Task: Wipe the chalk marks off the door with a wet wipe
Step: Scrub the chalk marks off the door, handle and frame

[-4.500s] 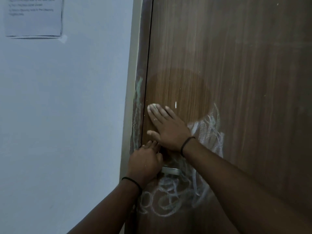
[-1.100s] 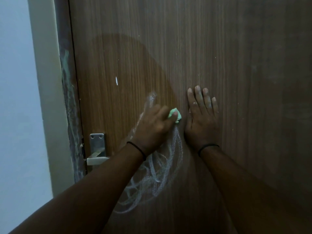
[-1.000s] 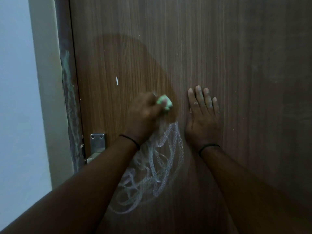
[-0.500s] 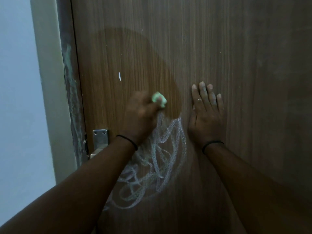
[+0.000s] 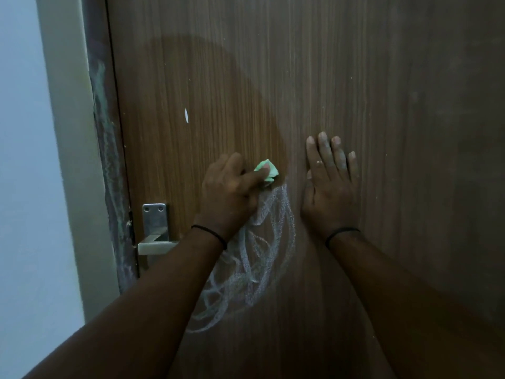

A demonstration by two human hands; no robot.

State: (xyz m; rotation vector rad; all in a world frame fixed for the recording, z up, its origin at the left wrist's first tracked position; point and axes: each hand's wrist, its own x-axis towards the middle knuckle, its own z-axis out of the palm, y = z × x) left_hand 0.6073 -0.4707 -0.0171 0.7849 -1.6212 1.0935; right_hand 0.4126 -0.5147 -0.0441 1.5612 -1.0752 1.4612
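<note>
A brown wooden door fills most of the view. White chalk scribbles loop across it below my hands. My left hand grips a crumpled green wet wipe and presses it against the door at the top edge of the scribbles. A darker damp patch spreads above the wipe. My right hand lies flat on the door, fingers straight, just right of the chalk. A small white fleck sits higher up on the damp area.
A metal door handle with its plate sits at the door's left edge, beside my left wrist. The dark door frame carries faint greenish chalk smears. A pale wall lies left of the frame.
My left hand has rubbed the wipe back and forth over the top of the scribbles, now sitting slightly lower and right of half a second ago. The right hand stays flat in place.
</note>
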